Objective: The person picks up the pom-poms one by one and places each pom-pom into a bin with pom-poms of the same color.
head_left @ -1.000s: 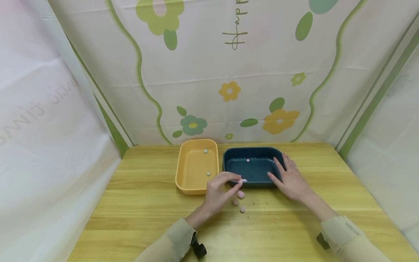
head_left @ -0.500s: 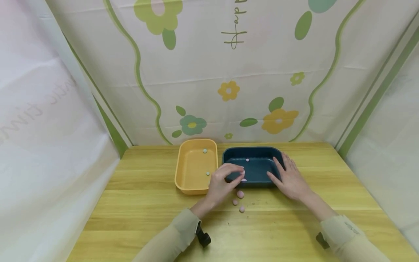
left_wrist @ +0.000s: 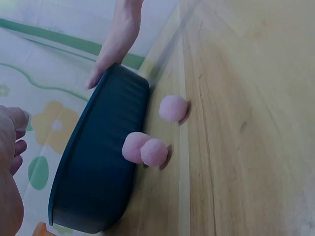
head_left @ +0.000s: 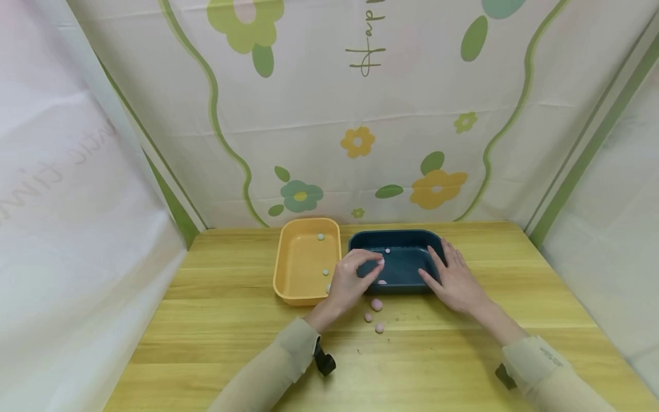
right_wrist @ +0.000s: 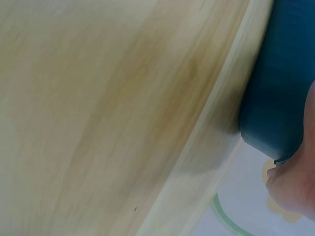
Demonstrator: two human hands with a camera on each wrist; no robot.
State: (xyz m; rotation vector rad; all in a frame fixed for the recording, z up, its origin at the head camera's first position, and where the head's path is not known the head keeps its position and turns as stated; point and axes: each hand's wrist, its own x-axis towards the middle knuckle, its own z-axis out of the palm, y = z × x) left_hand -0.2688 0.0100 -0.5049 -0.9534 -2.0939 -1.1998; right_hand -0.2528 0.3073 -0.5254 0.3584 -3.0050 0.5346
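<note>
My left hand point(head_left: 346, 281) pinches a small pale pink pom-pom point(head_left: 381, 261) between thumb and fingertips, over the left half of a dark blue tray point(head_left: 412, 269). Inside that tray lie a small pink pom-pom point(head_left: 388, 251) towards the back and another point(head_left: 382, 282), partly hidden by the front wall. My right hand point(head_left: 457, 284) rests on the tray's right end with fingers spread. In front of the tray, three pink pom-poms sit on the table; the left wrist view shows one pom-pom point(left_wrist: 173, 108) apart and two overlapping beside the tray wall.
A yellow tray point(head_left: 304, 260) stands left of the blue one, holding a few small pale green pom-poms point(head_left: 321, 237). The wooden table point(head_left: 231, 320) runs back to a flower-print cloth point(head_left: 309, 114), with cloth walls on both sides. Small specks dot the wood.
My left hand has moved forward from the blue tray's front edge to above its inside, carrying the pink pom-pom. Another green pom-pom now shows in the yellow tray. My right hand stays put.
</note>
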